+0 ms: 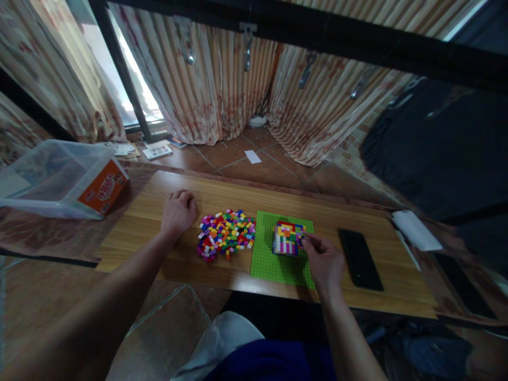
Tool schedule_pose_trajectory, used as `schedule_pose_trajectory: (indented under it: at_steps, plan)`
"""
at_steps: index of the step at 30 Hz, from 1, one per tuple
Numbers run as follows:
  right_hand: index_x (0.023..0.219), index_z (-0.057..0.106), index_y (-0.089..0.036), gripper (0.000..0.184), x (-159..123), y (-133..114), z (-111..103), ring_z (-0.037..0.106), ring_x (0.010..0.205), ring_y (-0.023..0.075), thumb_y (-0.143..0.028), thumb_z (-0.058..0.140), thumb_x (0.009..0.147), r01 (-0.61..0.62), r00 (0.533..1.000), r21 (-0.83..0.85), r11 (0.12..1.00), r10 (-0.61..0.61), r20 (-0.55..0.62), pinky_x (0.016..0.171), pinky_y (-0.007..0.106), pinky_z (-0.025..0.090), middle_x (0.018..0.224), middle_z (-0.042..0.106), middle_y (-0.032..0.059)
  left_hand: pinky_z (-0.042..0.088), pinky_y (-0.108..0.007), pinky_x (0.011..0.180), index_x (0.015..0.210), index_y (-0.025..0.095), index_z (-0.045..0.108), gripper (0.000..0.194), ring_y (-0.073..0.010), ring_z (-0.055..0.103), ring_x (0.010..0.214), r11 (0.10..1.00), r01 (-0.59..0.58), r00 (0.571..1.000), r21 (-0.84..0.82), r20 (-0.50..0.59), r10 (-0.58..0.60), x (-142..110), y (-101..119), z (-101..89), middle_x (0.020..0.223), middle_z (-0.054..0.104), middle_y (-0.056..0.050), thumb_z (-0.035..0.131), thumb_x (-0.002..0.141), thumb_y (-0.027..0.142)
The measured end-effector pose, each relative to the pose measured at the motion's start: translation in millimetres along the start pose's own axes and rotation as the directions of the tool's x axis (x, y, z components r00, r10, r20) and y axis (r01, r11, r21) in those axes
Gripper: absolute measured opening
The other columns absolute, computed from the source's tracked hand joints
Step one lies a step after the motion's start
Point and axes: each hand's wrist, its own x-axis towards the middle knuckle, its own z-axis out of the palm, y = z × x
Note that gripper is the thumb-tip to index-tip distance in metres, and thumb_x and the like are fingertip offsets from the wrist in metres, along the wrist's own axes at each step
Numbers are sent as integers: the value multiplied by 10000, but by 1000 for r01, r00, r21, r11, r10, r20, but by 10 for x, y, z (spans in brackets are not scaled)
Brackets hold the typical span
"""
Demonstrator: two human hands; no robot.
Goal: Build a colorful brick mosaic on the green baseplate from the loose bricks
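A multicoloured block build (pixel 286 238) made of small toy bricks stands on a green studded baseplate (pixel 264 259). At its right side is my right hand (pixel 326 260), thumb and fingers pinched together on a small toy brick that the fingertips mostly hide. The pinch touches or nearly touches the build's edge. My left hand (pixel 179 210) rests on the wooden tabletop with its fingers curled in, and no object shows in it. Just right of that hand lies a loose pile of small coloured bricks (pixel 227 233).
To the right of the baseplate lies a black phone (pixel 360 259). A white object (pixel 416 230) sits at the table's right end. Beyond the left end stands a clear plastic bin (pixel 59 180) with an orange label. Curtains (pixel 222 79) hang behind, under a dark bar.
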Motion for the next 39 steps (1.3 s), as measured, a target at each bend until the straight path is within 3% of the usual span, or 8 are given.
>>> schedule_pose_trajectory:
  at_steps: [7,27,30,33,37,39]
  plan:
    - [881,728,-145,320,40,105,11,696,678,197,-393,736,679,-53,999,88,995,52,16,656,336,562,775,756,86,414,-454,1003,900,197,635,242,-288,569,1083,1000,13,1000,5,-2,-13,1,-5,17,1062,667,-118,406,871,269]
    - [940,726,-129,397,53,67,-11,688,630,210,-437,734,689,-44,998,4,999,44,49,585,314,520,715,739,82,404,-490,1011,938,190,649,258,-308,558,1087,998,43,999,-38,2,-43,-7,-12,29,1095,659,-137,411,866,260]
    - [932,727,-129,408,25,66,-23,692,646,219,-455,733,688,-26,999,12,1000,26,-24,604,326,526,728,743,90,413,-473,1008,936,191,650,251,-301,558,1089,999,39,999,-27,-7,-39,-14,-5,25,1093,658,-130,416,868,252]
    - [936,734,-139,381,-86,-21,-14,695,697,231,-470,688,753,63,993,-93,994,-72,-96,649,347,529,792,753,107,418,-443,1007,930,192,646,236,-288,557,1093,999,33,999,-4,-5,-33,-22,6,27,1083,656,-124,422,868,229]
    - [925,735,-192,283,-371,-202,138,689,810,222,-433,600,864,262,964,-157,952,-252,81,763,366,527,929,749,87,421,-426,1001,932,193,638,218,-281,553,1088,999,39,999,-2,-10,-39,-30,2,46,1085,652,-120,428,875,210]
    - [934,730,-226,229,-555,-273,294,676,849,207,-385,568,901,374,905,-106,921,-337,260,791,356,525,950,736,61,420,-429,997,927,193,636,210,-283,551,1083,999,42,999,-4,-9,-42,-33,-5,54,1077,653,-119,433,880,211]
